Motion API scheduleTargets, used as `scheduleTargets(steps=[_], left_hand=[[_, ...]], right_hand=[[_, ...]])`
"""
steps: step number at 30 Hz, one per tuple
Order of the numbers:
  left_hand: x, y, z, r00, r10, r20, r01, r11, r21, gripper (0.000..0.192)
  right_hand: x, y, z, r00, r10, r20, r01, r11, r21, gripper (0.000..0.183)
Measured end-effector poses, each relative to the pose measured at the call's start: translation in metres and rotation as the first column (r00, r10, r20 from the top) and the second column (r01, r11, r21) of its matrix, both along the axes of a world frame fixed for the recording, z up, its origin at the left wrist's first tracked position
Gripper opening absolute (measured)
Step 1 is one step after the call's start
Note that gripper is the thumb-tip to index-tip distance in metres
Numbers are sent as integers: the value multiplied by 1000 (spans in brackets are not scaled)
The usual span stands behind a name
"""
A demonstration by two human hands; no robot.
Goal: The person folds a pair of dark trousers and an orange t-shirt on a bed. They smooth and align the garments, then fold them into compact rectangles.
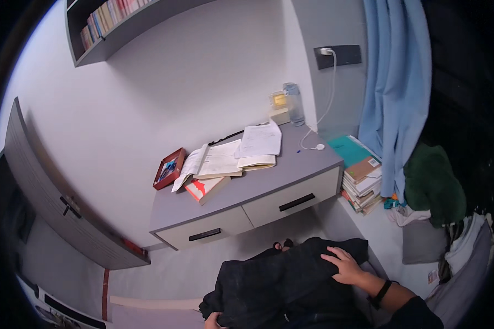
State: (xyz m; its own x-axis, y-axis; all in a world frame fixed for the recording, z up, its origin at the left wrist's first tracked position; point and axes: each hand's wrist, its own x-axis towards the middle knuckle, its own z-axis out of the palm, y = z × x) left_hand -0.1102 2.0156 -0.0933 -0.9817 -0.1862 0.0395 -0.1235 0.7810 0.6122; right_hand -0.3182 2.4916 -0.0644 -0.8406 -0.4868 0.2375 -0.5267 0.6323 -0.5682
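A black garment (280, 279) lies spread across my lap, with folds along its left edge. My right hand (346, 267) rests flat on its upper right part, fingers apart. There is a black band on my right wrist. My left hand (214, 321) is at the garment's lower left edge. Most of that hand is cut off by the bottom of the picture, so its grip on the cloth cannot be made out. Past the far edge of the cloth, part of a foot (287, 244) in dark footwear shows on the floor.
Ahead stands a grey desk (230, 197) with two drawers, bearing open notebooks (220, 158), a red pen box (168, 168) and a clear bottle (294, 105). Stacked books (362, 181), a blue curtain (399, 94) and a grey cushion (424, 242) are at right; a door (61, 197) is at left.
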Motion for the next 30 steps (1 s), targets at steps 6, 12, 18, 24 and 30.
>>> scheduleTargets(steps=[6, 12, 18, 24, 30], left_hand=[[5, -29, -27, 986, -134, -101, 125, 988, -91, 58], [-14, -51, 1, 951, -115, 286, 107, 993, 46, 54], [-34, -49, 138, 903, -49, 428, -2, 993, 117, 45], [-10, -51, 220, 921, 21, 390, -107, 974, 200, 44], [-44, -28, 191, 834, -148, 531, 74, 985, 158, 45]], right_hand=[[-22, 43, 2, 968, -194, -160, 164, 969, -187, 44], [-53, 80, 38, 911, -313, -270, 288, 949, -127, 41], [-63, 88, 131, 906, -337, -256, 243, 910, -337, 34], [-76, 106, 203, 894, -437, -101, 333, 798, -503, 48], [-135, 109, 82, 940, -339, 16, 336, 937, 97, 43]])
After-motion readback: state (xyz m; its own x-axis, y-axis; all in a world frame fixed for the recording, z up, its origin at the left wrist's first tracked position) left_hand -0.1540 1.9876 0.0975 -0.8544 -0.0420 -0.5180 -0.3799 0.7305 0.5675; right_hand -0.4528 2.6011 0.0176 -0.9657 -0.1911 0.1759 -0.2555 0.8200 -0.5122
